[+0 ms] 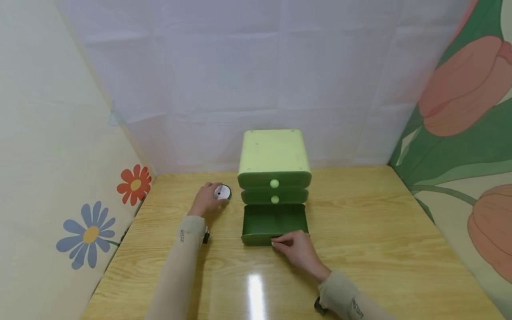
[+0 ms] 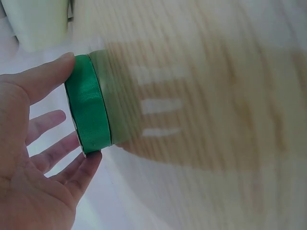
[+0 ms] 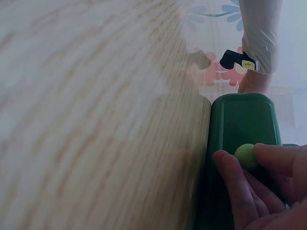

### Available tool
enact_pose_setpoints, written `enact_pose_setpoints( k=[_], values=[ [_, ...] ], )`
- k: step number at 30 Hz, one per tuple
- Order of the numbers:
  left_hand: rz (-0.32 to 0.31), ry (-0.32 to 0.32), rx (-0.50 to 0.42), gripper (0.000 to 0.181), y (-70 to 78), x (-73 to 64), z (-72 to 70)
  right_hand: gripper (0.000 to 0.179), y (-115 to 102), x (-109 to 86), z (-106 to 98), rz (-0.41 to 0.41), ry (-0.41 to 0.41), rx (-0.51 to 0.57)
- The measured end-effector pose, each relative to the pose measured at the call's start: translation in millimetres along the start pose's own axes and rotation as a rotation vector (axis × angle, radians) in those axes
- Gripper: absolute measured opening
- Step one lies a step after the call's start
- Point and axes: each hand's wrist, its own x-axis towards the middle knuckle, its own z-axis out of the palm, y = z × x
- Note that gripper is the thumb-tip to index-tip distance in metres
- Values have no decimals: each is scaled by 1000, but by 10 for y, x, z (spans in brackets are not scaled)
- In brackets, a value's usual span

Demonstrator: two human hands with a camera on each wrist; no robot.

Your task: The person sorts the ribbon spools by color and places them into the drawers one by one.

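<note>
My left hand [image 1: 205,199] pinches a roll of green ribbon [image 2: 88,105] between thumb and fingertips, close over the table to the left of a small drawer cabinet. The roll's white round label [image 1: 222,192] faces up in the head view. My right hand [image 1: 300,252] holds the light green round knob [image 3: 246,155] of the bottom drawer [image 1: 256,240] between thumb and fingers. That drawer is pulled out toward me, its dark green inside showing. In the head view my fingers cover most of the knob.
The cabinet [image 1: 276,151] has a pale green top and stands near the back of the wooden table [image 1: 368,231]. Its upper drawer [image 1: 256,180] and middle drawer [image 1: 256,196] are closed. A white cloth [image 1: 224,71] hangs behind, with flower-patterned sheets at both sides.
</note>
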Motion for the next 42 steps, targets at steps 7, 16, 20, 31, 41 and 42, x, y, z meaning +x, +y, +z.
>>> enact_pose_setpoints(
  k=[7,16,20,31,41,42],
  values=[
    [9,20,-11,74,-41,-39,-19,9,5,-1,1,-15,6,6],
    [30,53,-13,75,-64,-131,-115,8,-3,-13,0,-27,18,-18],
    [66,79,-21,75,-9,-202,-212,8,-14,-9,3,-21,21,-18],
    [252,109,6,75,272,-583,-373,7,-1,7,13,-22,31,-15],
    [410,106,-11,77,564,-1081,-332,7,3,7,15,-22,30,-6],
    [421,105,-16,77,583,-1111,-323,7,5,6,15,-22,28,-2]
  ],
)
